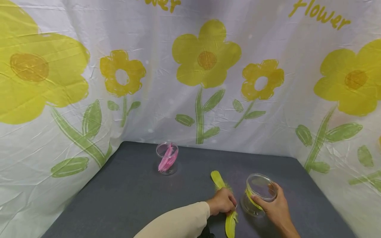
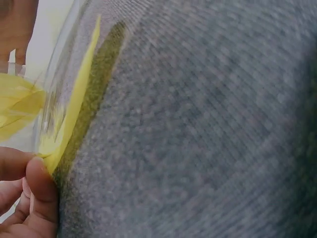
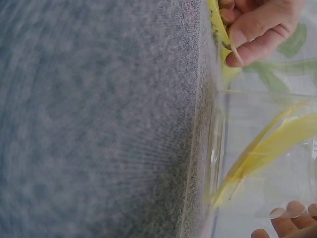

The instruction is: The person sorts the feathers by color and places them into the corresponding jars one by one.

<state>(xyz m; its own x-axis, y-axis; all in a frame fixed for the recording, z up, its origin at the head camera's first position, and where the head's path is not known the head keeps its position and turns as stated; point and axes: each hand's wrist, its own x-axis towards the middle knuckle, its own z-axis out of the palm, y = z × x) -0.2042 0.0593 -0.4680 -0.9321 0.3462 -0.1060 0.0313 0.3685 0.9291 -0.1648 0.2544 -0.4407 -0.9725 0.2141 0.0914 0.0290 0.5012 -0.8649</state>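
My left hand pinches a yellow feather between thumb and forefinger, low over the dark tabletop. A yellow feather part also shows beyond the knuckles; the hand covers the stretch between. In the left wrist view, the fingertips hold the feather near its end. To the right, my right hand grips a clear round jar from its right side, thumb across the front and fingers around the back. The jar stands with its mouth up, and yellow feathers lean inside it.
A second clear jar, holding pink feathers, stands at the back left of the dark table. White cloth printed with yellow flowers hangs behind the table and along both sides.
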